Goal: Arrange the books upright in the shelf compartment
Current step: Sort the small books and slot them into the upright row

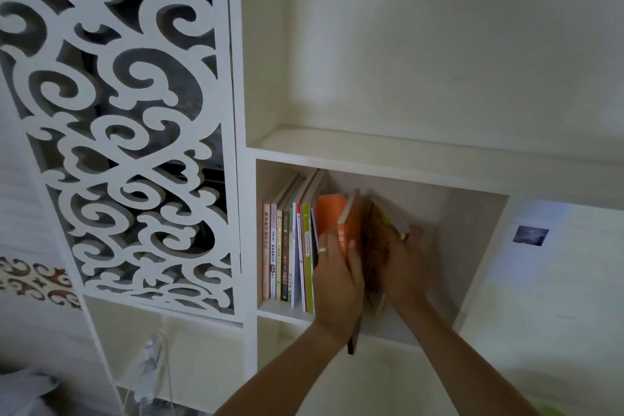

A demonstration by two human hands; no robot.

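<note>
The white shelf unit [371,159] filled most of the view, with a carved scrollwork panel [128,132] on its left side and a bare upper compartment above. The task's shelf compartment [472,246] sat below that, its right part unfilled. Against its left wall stood a row of books [287,257], about eight thin spines, upright or nearly so (a couple leaned slightly at the top). That part looked done.

The rest was in hand. The left hand [334,280], a ring on one finger, was closed around an orange book [332,214] just beside the row, holding it roughly upright. The right hand [401,267] gripped a tilted yellowish book [388,218], its top leaning right, away from the orange one. Between the two hands was a dark blur, possibly further books, though the view was too smeared to be sure.

By my reckoning the job was well past halfway: what remained was to press the held books flush against the row and straighten the tilted one.
</note>
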